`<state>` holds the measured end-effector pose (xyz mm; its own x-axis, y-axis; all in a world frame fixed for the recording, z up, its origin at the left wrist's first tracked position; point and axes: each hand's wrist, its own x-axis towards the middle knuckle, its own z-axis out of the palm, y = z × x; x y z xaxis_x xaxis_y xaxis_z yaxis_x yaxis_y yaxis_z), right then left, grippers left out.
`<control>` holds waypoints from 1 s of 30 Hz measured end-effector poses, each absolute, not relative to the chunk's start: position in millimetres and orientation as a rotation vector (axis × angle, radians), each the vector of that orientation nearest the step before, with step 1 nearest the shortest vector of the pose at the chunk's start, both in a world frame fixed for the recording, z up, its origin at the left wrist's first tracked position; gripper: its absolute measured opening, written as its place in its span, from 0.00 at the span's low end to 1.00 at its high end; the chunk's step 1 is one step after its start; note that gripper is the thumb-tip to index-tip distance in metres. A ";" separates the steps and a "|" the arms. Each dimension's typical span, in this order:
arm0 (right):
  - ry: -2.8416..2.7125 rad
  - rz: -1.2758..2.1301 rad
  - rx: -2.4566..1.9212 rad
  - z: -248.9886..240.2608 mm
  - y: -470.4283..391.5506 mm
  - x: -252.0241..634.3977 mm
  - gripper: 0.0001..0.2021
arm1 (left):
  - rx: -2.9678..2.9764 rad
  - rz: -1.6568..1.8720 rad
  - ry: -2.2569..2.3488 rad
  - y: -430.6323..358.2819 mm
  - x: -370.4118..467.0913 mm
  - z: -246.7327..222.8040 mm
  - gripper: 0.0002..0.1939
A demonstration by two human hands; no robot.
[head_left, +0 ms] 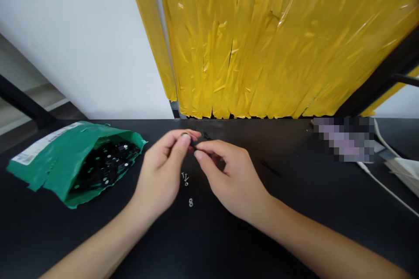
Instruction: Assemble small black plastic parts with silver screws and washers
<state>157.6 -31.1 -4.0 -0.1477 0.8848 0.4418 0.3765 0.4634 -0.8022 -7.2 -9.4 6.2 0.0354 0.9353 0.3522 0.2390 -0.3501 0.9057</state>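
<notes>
Between the fingertips of both hands is a small black part (192,143), mostly hidden, so its exact kind does not show. My left hand (163,165) pinches it between thumb and fingers. From the other side my right hand (232,174) closes thumb and forefinger on its near end. On the table below the hands lie small metal screws (185,177) and a pair of washer-like rings (190,202). Just beyond the fingers sits another small black piece (207,136). A thin dark stick-like item (271,168) lies to the right of my right hand.
An open green plastic bag (55,161) full of shiny black parts lies at the left of the black table (209,244). At the right are a blurred-out object (343,139), a white cable (389,189) and a white box-like item (404,172). A yellow plastic curtain (262,52) hangs behind.
</notes>
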 end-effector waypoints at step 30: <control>-2.122 0.859 -1.387 0.4 6.5 151.0 0.05 | 1.917 1.010 1.403 13.7 -33.0 2.0 0.24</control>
<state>151.0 6.5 0.4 -0.3850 0.9220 0.0404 0.6343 0.2962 -0.7141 -33.0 13.7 2.0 0.1717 0.9534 0.2481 0.5375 -0.3017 0.7875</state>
